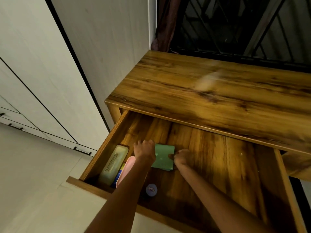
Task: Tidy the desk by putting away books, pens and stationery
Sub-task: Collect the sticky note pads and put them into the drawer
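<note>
Green notepad [164,157] lies in the open wooden drawer [218,157], gripped at its edges by left hand [145,149] and right hand [184,158].

A wooden desk [218,91] with a dark-grained top was set in a corner, against a pale wall [107,39]. A window with a dark metal grille [235,27] was seen behind it, and what was probably a brown curtain [165,22] hung at its left edge. White cabinet doors [25,73] with black handles were ranged along the left, above a light floor [33,174]. The light was dim and warm.
</note>
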Demonstrator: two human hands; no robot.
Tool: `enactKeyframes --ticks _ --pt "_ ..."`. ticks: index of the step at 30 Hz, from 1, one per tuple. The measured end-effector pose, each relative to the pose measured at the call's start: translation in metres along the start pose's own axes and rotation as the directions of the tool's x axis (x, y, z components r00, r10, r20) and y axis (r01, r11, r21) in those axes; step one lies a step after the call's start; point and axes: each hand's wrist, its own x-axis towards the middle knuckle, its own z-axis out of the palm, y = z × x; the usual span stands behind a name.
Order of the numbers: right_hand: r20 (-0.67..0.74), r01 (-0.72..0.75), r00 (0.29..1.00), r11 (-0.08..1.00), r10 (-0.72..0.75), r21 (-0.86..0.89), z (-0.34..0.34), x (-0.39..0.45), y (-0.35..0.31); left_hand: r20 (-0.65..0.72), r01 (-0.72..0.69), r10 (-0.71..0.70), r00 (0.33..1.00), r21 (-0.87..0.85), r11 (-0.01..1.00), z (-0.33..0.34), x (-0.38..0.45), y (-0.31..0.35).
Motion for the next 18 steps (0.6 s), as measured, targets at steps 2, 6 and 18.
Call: enactKeyframes --ticks 2,6,18 --pt "-0.048 0.033 0.998 0.997 -0.037 -0.077 -0.005 -0.010 -0.002 0.024 -0.005 0.005 1.000 0.017 1.000 0.001 0.000 0.000" --pt "-0.060 0.087 0.993 0.965 -0.105 -0.249 -0.010 -0.022 -0.001 0.024 -0.034 0.032 0.999 0.078 0.996 0.000 -0.002 0.000" --pt "-0.026 0.151 0.988 0.988 -0.150 0.033 -0.034 -0.042 -0.004 -0.083 -0.318 0.312 0.946 -0.072 0.945 -0.016 -0.025 -0.003"
